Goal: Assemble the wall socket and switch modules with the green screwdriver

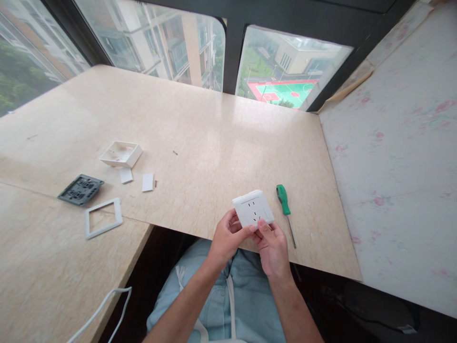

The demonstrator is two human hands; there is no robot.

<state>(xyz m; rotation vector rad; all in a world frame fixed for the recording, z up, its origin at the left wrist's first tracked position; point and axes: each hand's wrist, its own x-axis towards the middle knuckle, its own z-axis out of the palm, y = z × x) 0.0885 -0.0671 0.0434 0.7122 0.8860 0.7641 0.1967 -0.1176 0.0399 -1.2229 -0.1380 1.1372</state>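
Note:
A white socket panel (253, 208) with dark slots is held face up over the front edge of the stone counter. My left hand (228, 237) grips its lower left corner, thumb on the front edge. My right hand (272, 244) holds its lower right side, with the thumb pressed on the face near the lowest slots. The fingers under the panel are partly hidden. To the right of the hands lies a screwdriver (283, 200) with a green handle, its shaft pointing toward the front edge.
On the counter (214, 138) at left are a white open box (121, 155), two small white plates (147, 182), a dark grey module (81, 189) and a white frame (103, 218). A small screw (174, 153) lies mid-counter. A white cable (103, 305) crosses the lower left corner.

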